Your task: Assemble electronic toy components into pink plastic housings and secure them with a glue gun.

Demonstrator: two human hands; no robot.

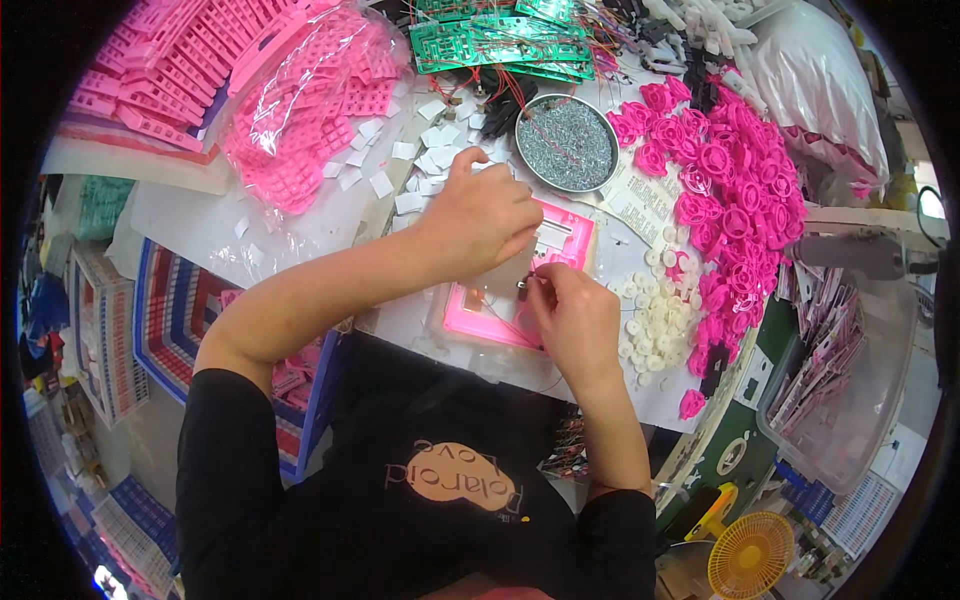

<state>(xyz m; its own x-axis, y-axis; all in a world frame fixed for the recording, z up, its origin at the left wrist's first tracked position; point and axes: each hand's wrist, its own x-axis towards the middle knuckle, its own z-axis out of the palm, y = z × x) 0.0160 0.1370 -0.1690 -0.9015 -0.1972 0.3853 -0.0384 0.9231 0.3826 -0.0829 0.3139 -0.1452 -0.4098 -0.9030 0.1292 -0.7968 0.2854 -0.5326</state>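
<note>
A pink plastic housing (pixel 470 322) lies before me on the white table, with small parts and thin wires inside it. Over its upper left side, my left hand (pixel 485 215) is closed, fingers curled down; what they grip is hidden under the hand. My right hand (pixel 582 318) is closed in a pinch at the housing's middle. At its fingertips is a small dark metallic part (pixel 522 287), close to a thin red wire. Beyond the housing stands a round metal dish (pixel 567 145) full of small silvery screws.
White foam squares (pixel 437 135) lie scattered past my left hand. Pink moulded parts (pixel 735 190) and cream round pieces (pixel 660 305) are heaped at right. Green circuit boards (pixel 500 42) with wires sit at the back. Bagged pink panels (pixel 310 120) fill the back left.
</note>
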